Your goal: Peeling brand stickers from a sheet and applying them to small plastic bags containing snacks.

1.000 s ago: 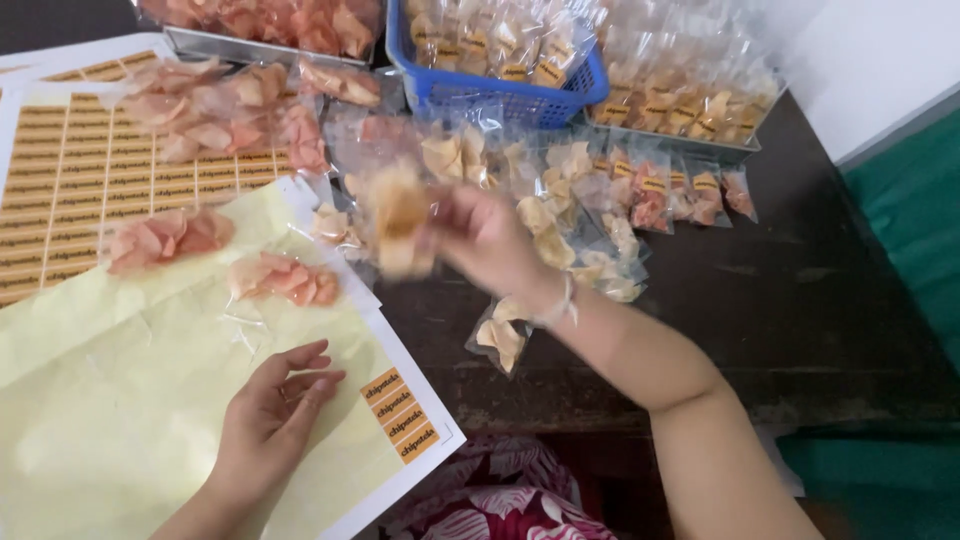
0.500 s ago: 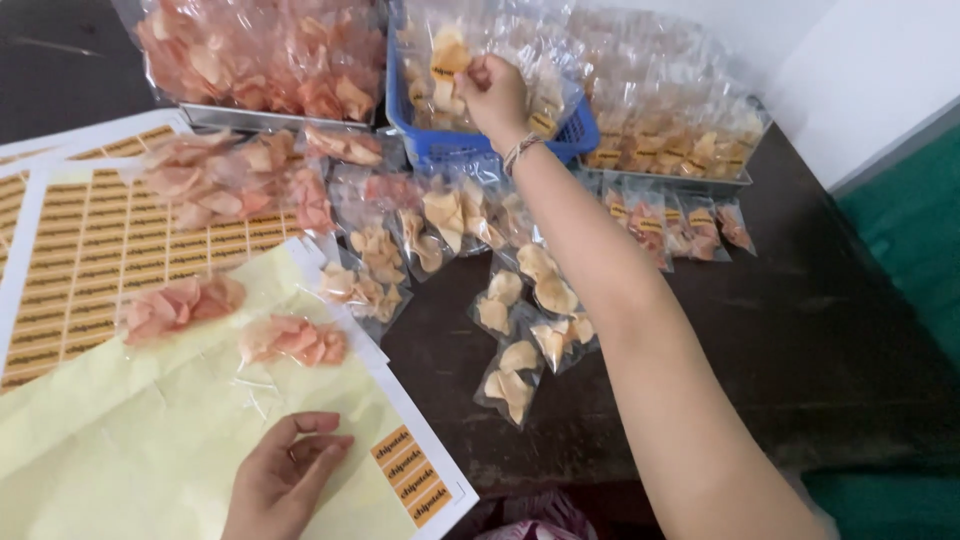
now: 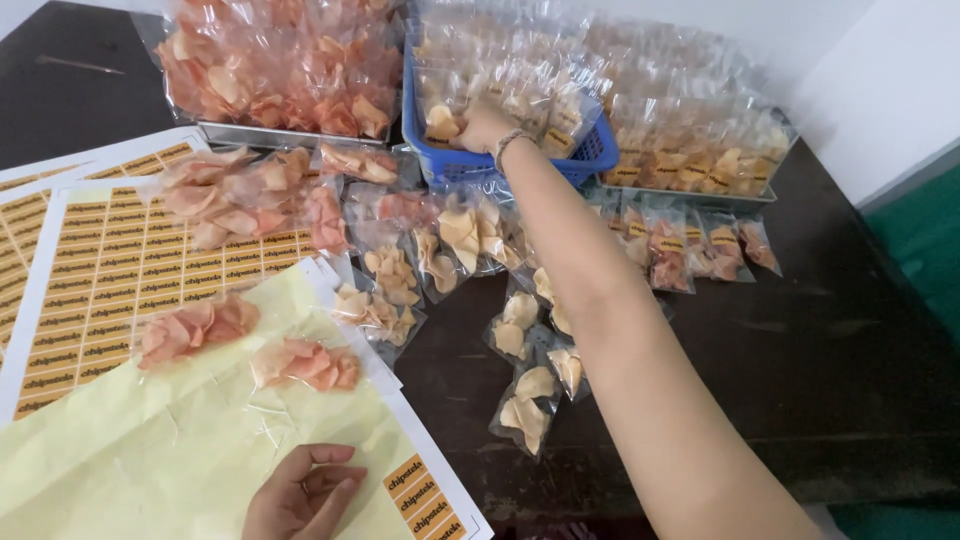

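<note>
Far across the dark bench [image 3: 820, 330], the right hand [image 3: 485, 125] reaches into a blue basket [image 3: 590, 155]. The basket is full of small clear bags of pale chips [image 3: 445, 120]. The hand rests down on these bags with its fingers curled, but I cannot tell if it is pinching one. A thin band sits on the wrist.

Close to the person, the left hand [image 3: 300, 495] lies on a yellow backing sheet [image 3: 130, 460]. Its fingers are loosely curled together, and it holds nothing. Just beside it, a few orange stickers [image 3: 425, 498] are left at the sheet's corner.

Two small bags of pink chips [image 3: 250, 345] lie on the yellow sheet, near its top edge. Next to them is a full sheet of orange stickers [image 3: 120, 275], with more pink bags piled on its far end.

Between the sheets and the basket, loose bags of pale chips [image 3: 450, 270] are scattered on the bench. Left of the basket stands a metal tray [image 3: 290, 134] heaped with pink bags. Right of it, another tray [image 3: 690, 190] holds many bags that already wear orange stickers.
</note>
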